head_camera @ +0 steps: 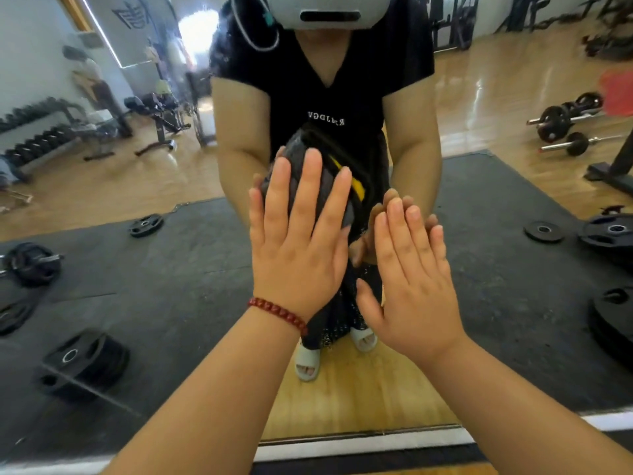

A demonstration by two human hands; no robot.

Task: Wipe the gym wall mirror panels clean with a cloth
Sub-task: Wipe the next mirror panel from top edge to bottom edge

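From the head camera we look down at our two hands, flat against the mirror in front of us. Our left hand sits near the middle, a bit toward 11 o'clock from the right one. Its fingers are straight and spread wide, and they press a dark grey cloth onto the glass. The cloth pokes out above our fingertips at 12 o'clock, and it has a black and yellow edge on its right side. A red bead bracelet goes round our left wrist.

Our right hand is just beside the left one, toward 3 o'clock. Its fingers are straight and close together, and the thumb points out to 9 o'clock. It holds nothing. We see its copy in the glass meeting the fingertips.

In the mirror we see a person in a black top, with a grey headset at 12 o'clock and white sandals low down at 6 o'clock. Round black weight plates lie on a dark floor mat at 8 o'clock and at 3 o'clock. Barbells rest on the wood floor at 2 o'clock, and a rack of dumbbells stands at 10 o'clock
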